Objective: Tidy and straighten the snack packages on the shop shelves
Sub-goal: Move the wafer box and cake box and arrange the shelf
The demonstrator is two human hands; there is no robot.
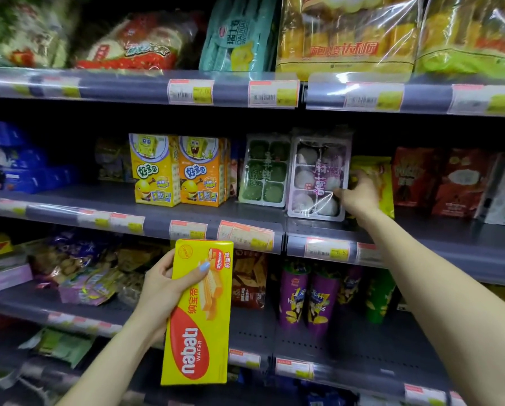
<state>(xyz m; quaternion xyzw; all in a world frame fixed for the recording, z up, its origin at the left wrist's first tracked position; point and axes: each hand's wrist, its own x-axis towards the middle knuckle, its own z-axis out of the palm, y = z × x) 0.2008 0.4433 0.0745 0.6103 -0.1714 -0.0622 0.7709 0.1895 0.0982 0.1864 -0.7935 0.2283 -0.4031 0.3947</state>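
Facing the shop shelves [145, 194], I have three tiers of snacks in front of me, and the middle one is where I am working. Big clear bags of cake [345, 36] fill the top tier; below them the middle shelf carries two yellow cartoon boxes [181, 171], a green mochi tray [264, 171] and, just beside it, a pale purple mochi tray [318, 177] standing on edge and tipped slightly out of line. A yellow bag [376, 174] sits right behind my reaching hand, with red stick-snack boxes [439, 183] further along.

My left hand [169, 285] holds a yellow wafer box [200, 312] upright in front of the lower shelf, fingers wrapped round its left edge and thumb pressed across the face. It looks light and stiff, so a grip at mid-height should keep it from swinging.

My right hand [359, 194] is at the purple tray's right edge, the thumb touching the film near the lower corner; the other fingers curl behind, between the tray and the bag, and I cannot tell whether they pinch the tray. I judge that tray light, with a thin plastic shell and slippery film over soft cakes, so it is best nudged by the rigid rim, not the yielding front.
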